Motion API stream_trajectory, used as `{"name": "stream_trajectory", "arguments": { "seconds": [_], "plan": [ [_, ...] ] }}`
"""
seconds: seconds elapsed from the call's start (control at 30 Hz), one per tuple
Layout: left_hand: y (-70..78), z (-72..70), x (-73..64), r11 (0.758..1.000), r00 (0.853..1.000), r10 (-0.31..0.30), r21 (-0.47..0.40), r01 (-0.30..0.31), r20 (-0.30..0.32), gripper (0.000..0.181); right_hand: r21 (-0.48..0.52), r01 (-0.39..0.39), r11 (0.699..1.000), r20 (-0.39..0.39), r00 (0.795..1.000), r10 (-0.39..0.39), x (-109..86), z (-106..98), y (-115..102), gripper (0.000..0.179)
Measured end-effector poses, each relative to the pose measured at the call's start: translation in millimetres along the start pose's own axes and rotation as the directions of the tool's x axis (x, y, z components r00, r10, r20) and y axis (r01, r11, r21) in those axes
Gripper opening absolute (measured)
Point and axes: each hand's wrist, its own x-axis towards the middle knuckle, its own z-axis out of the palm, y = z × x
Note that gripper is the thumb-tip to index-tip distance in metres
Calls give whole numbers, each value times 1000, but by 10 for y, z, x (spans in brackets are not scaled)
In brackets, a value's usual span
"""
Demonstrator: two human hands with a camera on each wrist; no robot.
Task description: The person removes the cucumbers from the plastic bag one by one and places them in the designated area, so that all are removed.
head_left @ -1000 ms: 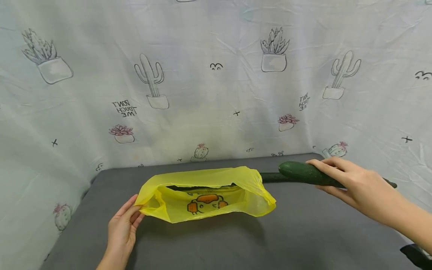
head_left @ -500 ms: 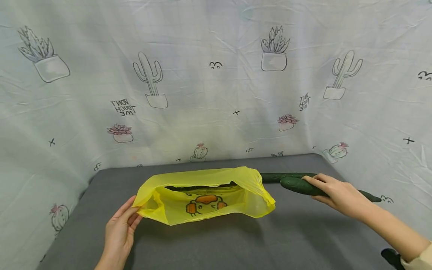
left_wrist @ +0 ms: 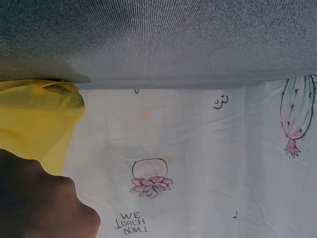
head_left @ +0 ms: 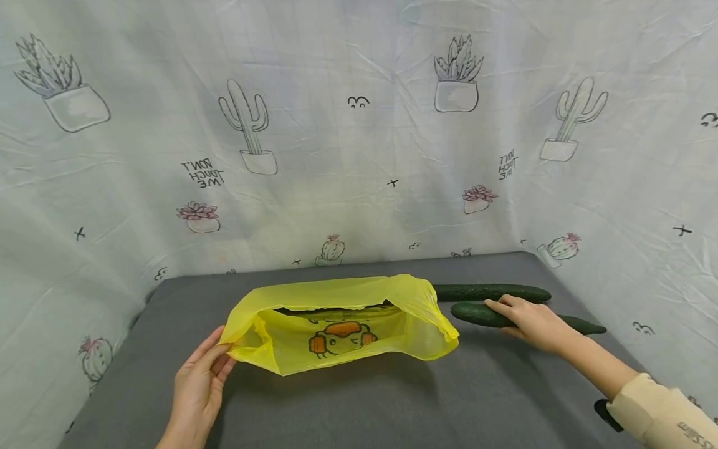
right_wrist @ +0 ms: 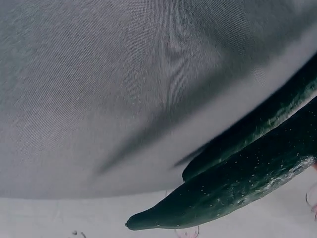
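A yellow plastic bag (head_left: 336, 293) lies with its mouth spread toward me, a cartoon face printed inside. My left hand (head_left: 197, 386) pinches the left edge of that mouth between thumb and fingers. On the right, my right hand (head_left: 530, 321) grips a long dark green cucumber (head_left: 477, 313) around its middle, above the table. Behind it a second cucumber (head_left: 493, 292) lies on the table, its left end hidden by the bag. The right wrist view shows the held cucumber (right_wrist: 233, 183) in front of the other cucumber (right_wrist: 247, 131).
The table (head_left: 348, 411) has a grey cloth cover. A pale curtain (head_left: 314, 137) with cactus drawings hangs behind the table and along both sides. A small black object (head_left: 607, 415) shows beneath the right sleeve (head_left: 662, 411).
My right hand has moved left and slightly lower with the cucumber, showing more of the cucumber behind. The left hand still pinches the bag in nearly the same place.
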Motion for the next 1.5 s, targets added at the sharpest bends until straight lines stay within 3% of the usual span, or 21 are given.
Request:
{"name": "stream_trajectory", "arguments": {
  "seconds": [0.23, 0.47, 0.7, 1.17, 1.5],
  "plan": [
    [5, 1, 6, 1000, 1000, -22, -10, 22, -1, 25, -12, 58, 998, 48, 997, -58, 165, 201, -48, 50],
    [16, 6, 2, 1000, 1000, -21, -15, 21, 6, 25, 29, 145, 989, 47, 988, -146, 242, 329, -46, 51],
    [-7, 4, 2, 1000, 1000, -19, 2, 19, 4, 24, 52, 75, 996, 92, 993, -79, 259, 402, -30, 52],
    [-56, 35, -21, 1000, 1000, -8, 22, 8, -6, 25, 102, -10, 995, 197, 980, -10, 323, 463, -15, 53],
    [-41, 36, -46, 999, 1000, 7, 49, -6, -17, 23, 186, 30, 982, 129, 990, -54, 266, 527, -46, 53]
  ]
}}
